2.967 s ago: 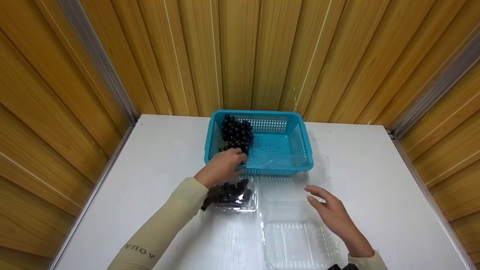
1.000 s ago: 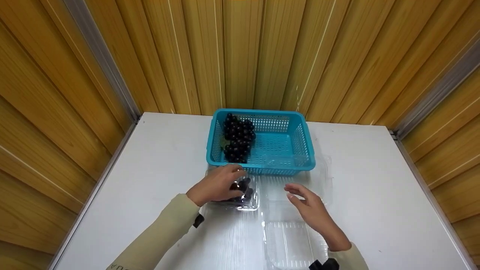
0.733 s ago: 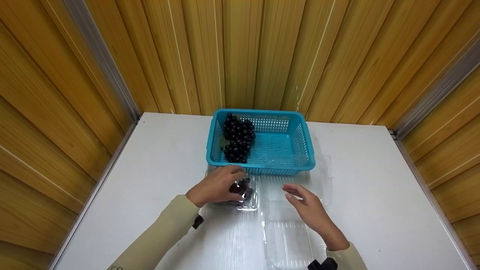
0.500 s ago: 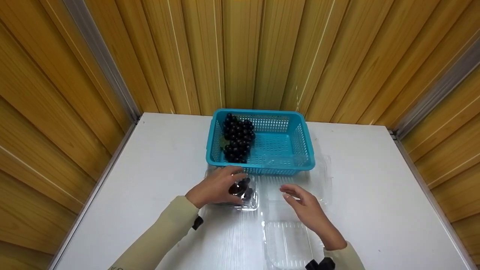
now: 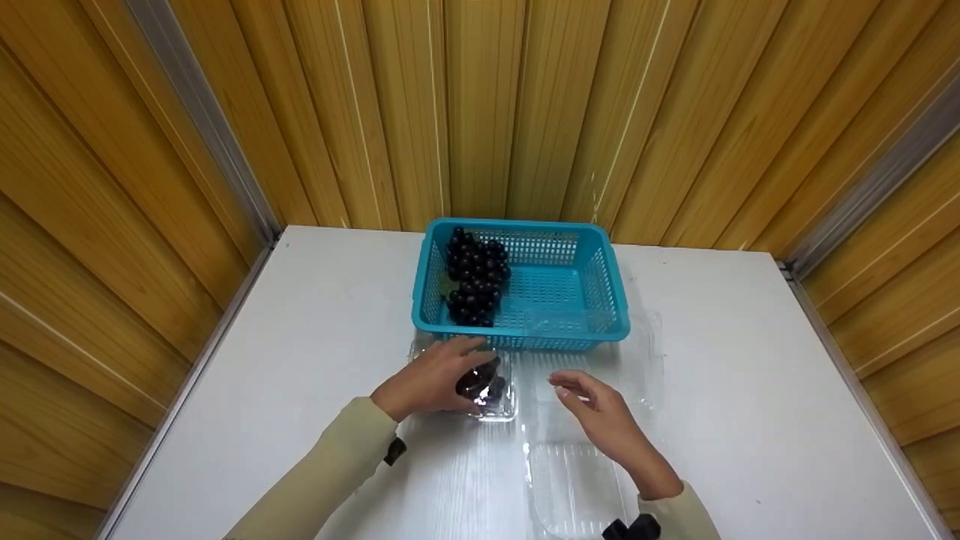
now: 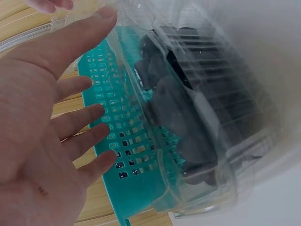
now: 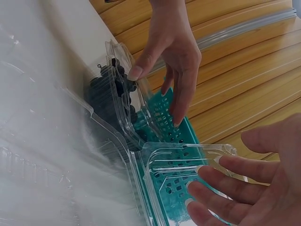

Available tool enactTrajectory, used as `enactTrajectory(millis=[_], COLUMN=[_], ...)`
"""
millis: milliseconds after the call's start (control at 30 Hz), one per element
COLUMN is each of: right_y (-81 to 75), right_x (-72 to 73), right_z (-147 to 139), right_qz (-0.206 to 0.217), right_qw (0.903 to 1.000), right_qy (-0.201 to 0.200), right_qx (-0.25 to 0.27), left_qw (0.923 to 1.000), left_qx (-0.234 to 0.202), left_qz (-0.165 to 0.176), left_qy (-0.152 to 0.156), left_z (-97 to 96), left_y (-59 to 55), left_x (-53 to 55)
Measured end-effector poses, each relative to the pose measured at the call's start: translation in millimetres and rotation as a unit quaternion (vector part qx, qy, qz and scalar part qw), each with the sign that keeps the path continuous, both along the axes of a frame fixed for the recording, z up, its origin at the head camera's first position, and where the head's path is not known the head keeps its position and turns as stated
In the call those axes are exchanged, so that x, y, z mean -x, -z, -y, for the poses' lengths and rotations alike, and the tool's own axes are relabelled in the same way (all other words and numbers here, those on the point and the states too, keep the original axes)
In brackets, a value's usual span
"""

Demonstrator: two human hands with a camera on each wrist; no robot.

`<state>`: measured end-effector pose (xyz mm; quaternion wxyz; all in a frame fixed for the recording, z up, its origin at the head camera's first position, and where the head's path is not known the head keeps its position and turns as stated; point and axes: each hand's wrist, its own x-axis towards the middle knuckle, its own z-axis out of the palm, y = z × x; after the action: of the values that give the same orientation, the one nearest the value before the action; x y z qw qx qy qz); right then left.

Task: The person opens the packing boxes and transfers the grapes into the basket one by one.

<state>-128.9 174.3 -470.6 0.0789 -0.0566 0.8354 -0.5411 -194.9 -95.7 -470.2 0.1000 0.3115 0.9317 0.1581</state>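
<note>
While grasping nothing, with left hand point(image 5: 435, 377) relaxed over the clear box point(image 5: 501, 415) of dark grapes point(image 5: 489, 381) on the counter point(image 5: 337, 300) and right hand point(image 5: 600, 416) loose near it, could perhaps bruise the grapes by pressing down too hard.

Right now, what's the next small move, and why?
I'd probably ease the left hand down and close its fingers round the clear box of dark grapes. It is right over that box, fingers and thumb spread and not gripping. The right hand is empty too, off to the side, so neither hand seems to be holding the box steady.
</note>
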Motion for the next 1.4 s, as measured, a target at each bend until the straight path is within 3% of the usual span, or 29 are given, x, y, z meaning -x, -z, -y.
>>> enactTrajectory(millis=[533,800,1400], right_y=[4.9,10.3,12.7], right_x=[1.3,2.1,3.2], right_z=[9.9,11.2,13.8], right_qz=[0.012,-0.001,-0.008], right_qw=[0.9997,0.9994,0.9989], right_qy=[-0.016,-0.034,-0.043], right_qx=[-0.011,-0.009,-0.02], left_qw=[0.9999,0.9998,0.9992], left_qx=[0.008,0.006,0.033], left_qz=[0.007,-0.007,-0.024], left_qy=[0.007,0.017,0.006], left_z=[1.3,3.9,1.8], left_y=[11.5,15.4,18.5], left_x=[1.8,2.8,-1.5])
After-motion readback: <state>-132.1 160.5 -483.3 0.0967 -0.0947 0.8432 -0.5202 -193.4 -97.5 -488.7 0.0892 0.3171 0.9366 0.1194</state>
